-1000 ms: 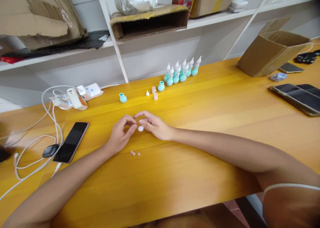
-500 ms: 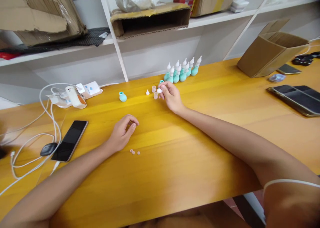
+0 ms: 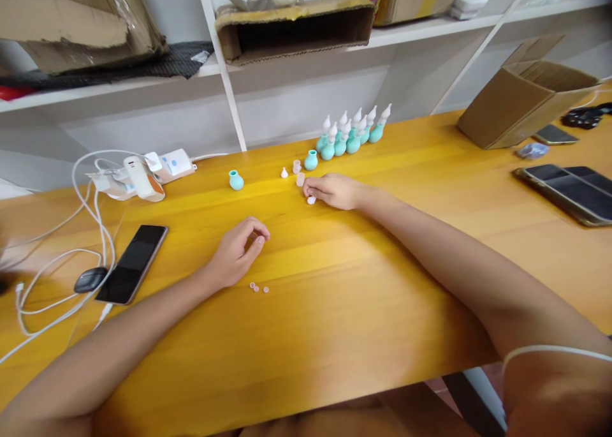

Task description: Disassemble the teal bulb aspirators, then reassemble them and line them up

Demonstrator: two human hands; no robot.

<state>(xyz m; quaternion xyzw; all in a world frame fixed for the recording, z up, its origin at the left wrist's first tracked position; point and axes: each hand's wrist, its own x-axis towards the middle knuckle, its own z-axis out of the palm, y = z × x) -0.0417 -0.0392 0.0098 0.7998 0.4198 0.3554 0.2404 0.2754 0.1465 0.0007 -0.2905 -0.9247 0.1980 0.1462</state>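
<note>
My right hand (image 3: 329,190) is low over the table, its fingers closed on a white nozzle tip (image 3: 312,200) that is partly hidden below the fingertips. Just beyond those fingers stand two small clear pinkish cups (image 3: 297,166), and a second white nozzle tip (image 3: 284,173) is upright to their left. A teal rubber bulb (image 3: 310,160) with an open neck stands behind them; another teal bulb (image 3: 236,180) is farther left. My left hand (image 3: 241,251) rests on the table, fingers loosely curled with nothing visible in them. Near it lie three small pinkish rings (image 3: 256,289).
Several teal bulbs with white nozzles (image 3: 354,137) stand grouped at the back. To the left are a phone (image 3: 132,265), cables, a dark mouse-like object (image 3: 90,280) and chargers (image 3: 143,178). A cardboard box (image 3: 521,99) and a tablet (image 3: 568,191) are at the right.
My right hand has moved down and nearer to me with the white nozzle tip, away from the teal bulb, which now shows fully. My left hand has hardly moved.
</note>
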